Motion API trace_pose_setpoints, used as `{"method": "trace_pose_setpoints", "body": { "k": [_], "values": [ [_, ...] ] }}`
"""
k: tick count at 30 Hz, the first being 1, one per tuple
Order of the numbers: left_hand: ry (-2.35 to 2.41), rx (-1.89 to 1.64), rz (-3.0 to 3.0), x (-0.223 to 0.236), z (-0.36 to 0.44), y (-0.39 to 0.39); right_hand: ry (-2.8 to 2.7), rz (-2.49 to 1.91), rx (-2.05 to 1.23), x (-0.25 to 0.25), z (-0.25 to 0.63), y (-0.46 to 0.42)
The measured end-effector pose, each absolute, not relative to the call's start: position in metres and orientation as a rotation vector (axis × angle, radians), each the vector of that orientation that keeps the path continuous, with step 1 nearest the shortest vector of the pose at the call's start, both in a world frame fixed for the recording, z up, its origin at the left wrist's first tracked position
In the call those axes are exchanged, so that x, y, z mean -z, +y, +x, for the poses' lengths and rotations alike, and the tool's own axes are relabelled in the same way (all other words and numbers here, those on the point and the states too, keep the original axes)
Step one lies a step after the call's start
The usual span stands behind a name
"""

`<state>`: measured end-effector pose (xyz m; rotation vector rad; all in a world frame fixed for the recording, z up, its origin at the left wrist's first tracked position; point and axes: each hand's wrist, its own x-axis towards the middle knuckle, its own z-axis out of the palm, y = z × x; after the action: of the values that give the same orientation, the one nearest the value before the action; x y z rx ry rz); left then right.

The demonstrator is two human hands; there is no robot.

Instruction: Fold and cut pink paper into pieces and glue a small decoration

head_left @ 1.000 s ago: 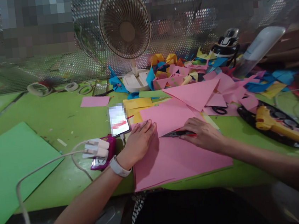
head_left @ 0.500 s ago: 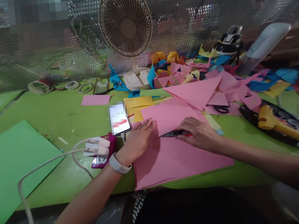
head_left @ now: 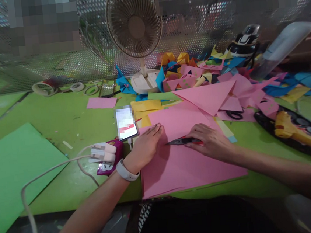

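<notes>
My left hand (head_left: 149,145), a pale watch (head_left: 126,170) at its wrist, lies flat on a pink paper sheet (head_left: 197,169) with its fingers stretched out. In my right hand (head_left: 206,142) is a utility knife (head_left: 180,141) with a dark pointed blade and red on its handle. The blade lies low over the paper, its tip pointing left toward my left hand. I cannot tell whether the tip presses into the sheet. More paper edges show under the pink sheet.
A lit phone (head_left: 126,125) and a purple power strip (head_left: 111,160) with white plugs sit left of the paper. Behind stand a fan (head_left: 136,26) and a heap of folded paper (head_left: 181,76). A yellow glue gun (head_left: 298,131) lies right; a green sheet (head_left: 16,168) lies left.
The view has shifted slightly, so most things appear a little farther right. Both hands keep nearly the same place on the pink sheet, and the knife stays in my right hand.
</notes>
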<state>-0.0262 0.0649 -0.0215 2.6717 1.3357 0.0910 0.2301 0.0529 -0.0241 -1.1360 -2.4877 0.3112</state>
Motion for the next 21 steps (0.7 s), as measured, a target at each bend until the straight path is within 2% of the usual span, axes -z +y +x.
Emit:
{"method": "trace_pose_setpoints", "body": {
  "k": [14,21],
  "values": [
    [1.341,-0.075,2.713,0.023,-0.026,0.065,-2.552,-0.992,-0.4,0.02,0.231,0.042],
    [1.481,-0.162,2.739,0.021,-0.016,0.057,-2.191,-1.348,-0.044,0.022,0.323,0.036]
  ]
}}
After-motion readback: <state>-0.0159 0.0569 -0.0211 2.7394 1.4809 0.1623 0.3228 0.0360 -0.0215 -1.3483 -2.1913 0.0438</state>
